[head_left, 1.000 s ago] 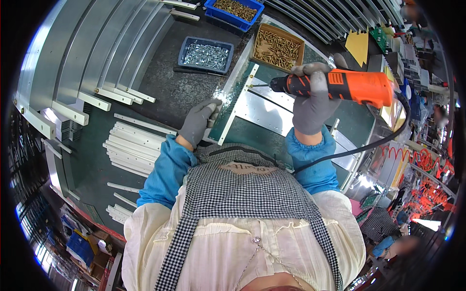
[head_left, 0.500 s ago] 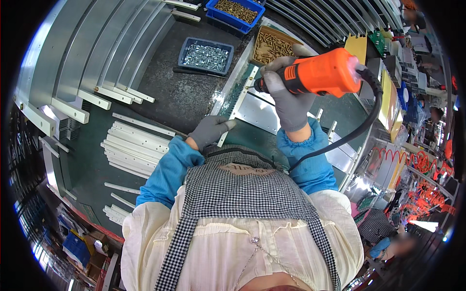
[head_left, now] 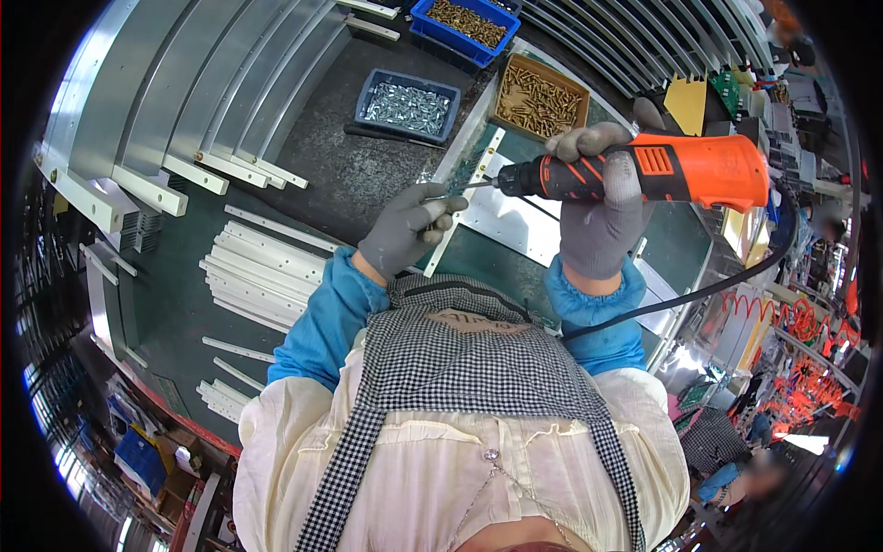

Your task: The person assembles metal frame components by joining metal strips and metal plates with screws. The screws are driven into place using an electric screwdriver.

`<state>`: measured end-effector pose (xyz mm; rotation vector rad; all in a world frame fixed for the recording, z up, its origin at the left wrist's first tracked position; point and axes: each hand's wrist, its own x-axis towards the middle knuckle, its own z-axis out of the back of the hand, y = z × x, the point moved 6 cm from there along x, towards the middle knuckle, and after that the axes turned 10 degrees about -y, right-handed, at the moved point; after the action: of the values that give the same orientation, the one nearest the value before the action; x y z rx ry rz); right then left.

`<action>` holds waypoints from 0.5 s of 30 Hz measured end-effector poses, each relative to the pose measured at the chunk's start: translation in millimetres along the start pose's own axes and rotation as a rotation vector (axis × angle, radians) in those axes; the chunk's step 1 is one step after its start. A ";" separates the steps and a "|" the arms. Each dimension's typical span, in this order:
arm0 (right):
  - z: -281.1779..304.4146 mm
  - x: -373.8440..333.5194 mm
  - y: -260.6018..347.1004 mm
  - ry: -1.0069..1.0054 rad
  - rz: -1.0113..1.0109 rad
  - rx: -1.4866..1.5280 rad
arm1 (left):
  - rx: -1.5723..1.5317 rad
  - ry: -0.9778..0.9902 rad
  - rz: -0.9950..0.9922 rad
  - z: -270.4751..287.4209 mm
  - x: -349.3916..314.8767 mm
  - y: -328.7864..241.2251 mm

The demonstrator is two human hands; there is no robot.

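Note:
My right hand (head_left: pixel 602 198) is wrapped round an orange-and-black electric screwdriver (head_left: pixel 704 170), held nearly level with its bit pointing left. A black cord runs from its rear end down past my right sleeve. My left hand (head_left: pixel 409 227) is closed in a pinch at the tip of the bit; what its fingertips hold is too small to make out. Under the bit lies a white drilled bar (head_left: pixel 490 152), slanting along the left edge of a flat silvery metal plate (head_left: pixel 515 225). The lower part of the bar passes beside my left fingers.
Beyond the plate stand a cardboard box of brass-coloured screws (head_left: pixel 541 97), a blue bin of silvery fasteners (head_left: pixel 407 106) and another blue bin (head_left: pixel 460 32). White bars (head_left: pixel 262 271) are stacked left of my left arm. Large metal panels (head_left: pixel 175 110) stand at far left.
The screwdriver has swung level and shifted right, its bit drawing back from the bar. My left hand has risen from the bar's lower end to the bit tip and closed into a pinch.

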<state>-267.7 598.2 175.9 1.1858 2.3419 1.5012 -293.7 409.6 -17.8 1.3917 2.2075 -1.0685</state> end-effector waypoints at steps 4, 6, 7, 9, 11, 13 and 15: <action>7.3 -7.2 -2.0 -0.033 -0.064 -0.113 | 0.610 -0.092 -0.176 -15.9 -12.2 -10.8; 8.1 -8.9 -2.4 -0.047 -0.065 -0.088 | 0.726 -0.085 -0.342 -9.3 -8.8 -9.2; 8.1 -9.2 -2.6 -0.057 -0.069 -0.063 | 0.835 -0.079 -0.511 -10.3 -10.2 -13.5; 8.2 -10.2 -2.9 -0.071 -0.089 -0.040 | 0.870 -0.088 -0.519 -5.7 -7.7 -12.3; 9.4 -10.6 -4.6 -0.085 -0.109 -0.019 | 0.903 -0.096 -0.527 -4.8 -6.4 -12.7; 8.7 -10.1 -6.9 -0.055 -0.094 -0.069 | 0.964 -0.080 -0.580 -7.6 -6.7 -14.7; 10.4 -10.8 -8.4 -0.069 -0.109 -0.081 | 1.000 -0.091 -0.643 -10.4 -8.8 -15.6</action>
<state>-259.9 596.8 160.6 1.0563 2.2397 1.4794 -301.9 407.9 1.0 0.8116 2.1459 -2.6398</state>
